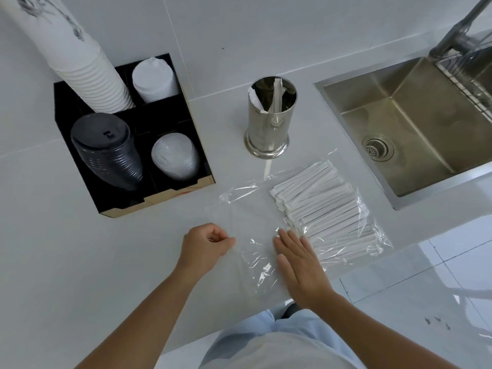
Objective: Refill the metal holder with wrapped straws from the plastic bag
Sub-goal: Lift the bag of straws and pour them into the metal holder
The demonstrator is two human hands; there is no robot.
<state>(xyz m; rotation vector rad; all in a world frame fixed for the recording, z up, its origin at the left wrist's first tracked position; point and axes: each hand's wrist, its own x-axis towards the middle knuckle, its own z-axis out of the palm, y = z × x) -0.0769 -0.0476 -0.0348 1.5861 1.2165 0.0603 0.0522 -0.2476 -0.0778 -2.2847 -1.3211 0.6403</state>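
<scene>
A shiny metal holder [271, 121] stands upright on the white counter, with two or three wrapped straws leaning inside. In front of it lies a clear plastic bag [247, 209], its right half filled with a bundle of white wrapped straws [324, 206]. My left hand [206, 245] pinches the bag's loose near edge with curled fingers. My right hand [299, 262] lies flat with fingers spread on the bag, fingertips touching the near end of the straw bundle.
A black cup organiser [170, 110] at the left holds stacked white cups, black lids and clear lids. A steel sink [415, 123] with a wire rack sits at the right. The counter edge runs close to my body; tiled floor shows at lower right.
</scene>
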